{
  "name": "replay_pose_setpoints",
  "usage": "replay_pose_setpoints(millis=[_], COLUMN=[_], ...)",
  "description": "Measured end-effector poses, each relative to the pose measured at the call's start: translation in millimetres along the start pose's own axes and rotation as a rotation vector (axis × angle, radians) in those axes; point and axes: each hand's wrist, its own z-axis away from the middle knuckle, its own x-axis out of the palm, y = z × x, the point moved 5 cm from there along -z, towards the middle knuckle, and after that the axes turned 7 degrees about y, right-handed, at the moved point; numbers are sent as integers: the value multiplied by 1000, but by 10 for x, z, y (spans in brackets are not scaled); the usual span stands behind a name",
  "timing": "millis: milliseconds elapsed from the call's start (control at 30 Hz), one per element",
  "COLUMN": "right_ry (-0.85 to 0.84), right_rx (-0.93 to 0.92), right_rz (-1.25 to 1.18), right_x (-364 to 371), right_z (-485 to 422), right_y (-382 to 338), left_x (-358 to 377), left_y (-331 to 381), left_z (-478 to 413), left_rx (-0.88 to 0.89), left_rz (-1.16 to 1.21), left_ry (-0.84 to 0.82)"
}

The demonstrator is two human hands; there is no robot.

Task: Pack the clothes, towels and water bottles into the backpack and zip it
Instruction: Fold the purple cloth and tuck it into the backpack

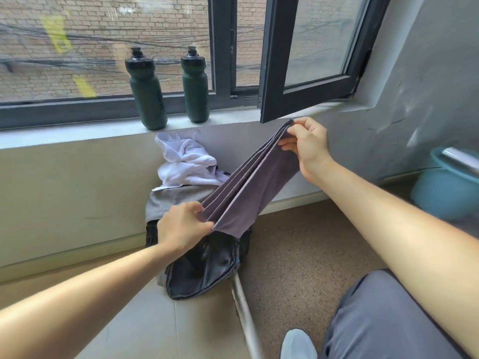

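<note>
A folded grey towel (250, 182) is stretched slantwise between my hands above the black backpack (199, 270), which lies unzipped on the floor by the wall. My left hand (182, 225) grips the towel's lower end; my right hand (305, 146) pinches its upper end. Behind the towel a white cloth (185, 163) lies bunched on a grey garment (176, 200) at the backpack's far end. Two dark green water bottles (147, 92) (195, 86) stand upright on the window sill (77, 134).
An open window sash (311, 81) juts into the room just above my right hand. A blue basin (448, 185) sits on the floor at the right. A metal strip (243, 314) runs across the floor beside my knee (383, 314) and shoe (298, 343).
</note>
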Motion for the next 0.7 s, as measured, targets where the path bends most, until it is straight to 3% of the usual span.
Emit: replay_pose_setpoints(millis=[167, 333, 400, 600, 700], right_ry=[77, 89, 57, -47, -69], right_rx=[-21, -94, -63, -18, -14], right_rz=[265, 508, 532, 600, 593], right_x=[-143, -261, -270, -192, -116], right_z=[-110, -225, -256, -217, -188], right_y=[213, 366, 436, 571, 575], left_x=[-142, -239, -335, -516, -501], left_y=[-69, -122, -168, -288, -303], left_z=[-196, -365, -418, -518, -522], left_rx=[19, 20, -31, -261, -480], left_rz=[59, 427, 571, 891, 1028], left_ry=[-7, -349, -410, -277, -199])
